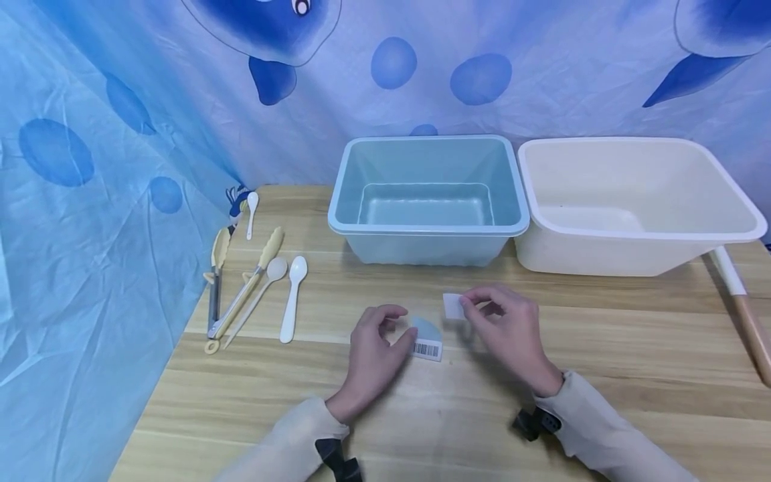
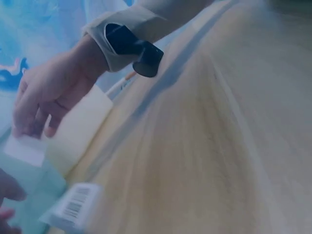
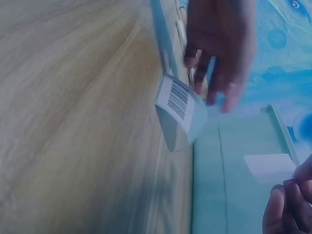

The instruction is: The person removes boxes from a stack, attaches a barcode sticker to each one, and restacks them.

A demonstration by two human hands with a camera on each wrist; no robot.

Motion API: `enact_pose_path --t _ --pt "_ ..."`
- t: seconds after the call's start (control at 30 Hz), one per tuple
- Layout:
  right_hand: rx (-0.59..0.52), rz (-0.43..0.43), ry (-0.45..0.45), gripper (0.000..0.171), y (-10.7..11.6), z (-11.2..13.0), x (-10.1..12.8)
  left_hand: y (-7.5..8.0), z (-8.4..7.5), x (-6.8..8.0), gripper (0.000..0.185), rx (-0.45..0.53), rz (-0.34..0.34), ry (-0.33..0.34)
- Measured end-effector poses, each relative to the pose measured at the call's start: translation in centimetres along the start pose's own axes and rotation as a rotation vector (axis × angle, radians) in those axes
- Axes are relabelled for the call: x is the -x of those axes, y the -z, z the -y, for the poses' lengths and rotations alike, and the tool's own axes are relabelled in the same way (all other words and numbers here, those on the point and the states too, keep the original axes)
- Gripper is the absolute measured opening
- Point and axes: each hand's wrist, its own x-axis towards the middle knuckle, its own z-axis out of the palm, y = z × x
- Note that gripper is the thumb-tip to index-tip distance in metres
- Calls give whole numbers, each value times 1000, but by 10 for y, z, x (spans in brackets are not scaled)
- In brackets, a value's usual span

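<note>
Left hand (image 3: 222, 53) touching barcoded pale-blue piece (image 3: 179, 113), seemingly; right hand (image 3: 288, 207) pinching white label (image 3: 270, 167); wooden table (image 3: 73, 122) blurred.

You see a matt wooden desk (image 1: 602, 348), two smooth glossy plastic tubs (image 1: 427, 227), a thin creased plastic backdrop sheet (image 1: 90, 201), and a small paper label (image 1: 453, 306).

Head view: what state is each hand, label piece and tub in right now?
Left hand: touching the barcoded piece, grip unclear.
Barcoded piece: on the table.
Right hand: pinching the white slip.
White slip: lifted off the table.
Blue tub: upright, empty.
White tub: upright, empty.
</note>
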Motion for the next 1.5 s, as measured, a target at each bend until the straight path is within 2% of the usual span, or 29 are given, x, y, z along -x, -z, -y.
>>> enact_pose_path --t 0.13,0.2,0.23,0.33,0.5,0.83,0.97,1.13,1.23,1.33,1.37,1.5 --pt "4 6 29 10 -2 2 1 -2 -17 -5 8 194 131 -65" --pt "5 11 65 12 -3 3 1 -5 -26 -8 8 251 187 -73" --pt "4 14 83 13 -4 4 1 -7 -29 -10 9 255 191 -70" --pt "13 19 129 15 -6 6 1 -12 -35 -15 10 253 146 -59" --pt "33 22 155 17 -8 8 1 -16 -36 -19 11 335 74 -7" --pt "46 99 243 10 -9 9 2 -15 -33 -23 15 418 69 139" --pt "51 110 261 11 -9 8 3 -16 -33 -23 13 419 83 184" --pt "28 130 281 11 -8 5 3 -16 -33 -22 9 402 54 190" --pt "2 91 313 14 -5 2 -1 -14 -34 -23 9 393 20 178" --pt "-44 59 235 15 0 0 -6 -9 -34 -25 9 403 -14 160" --pt "-70 71 175 15 2 -1 -7 -7 -34 -25 8 408 -19 152" --pt "-272 192 -173 13 8 -1 -12 -5 -31 -28 7 410 -24 110"
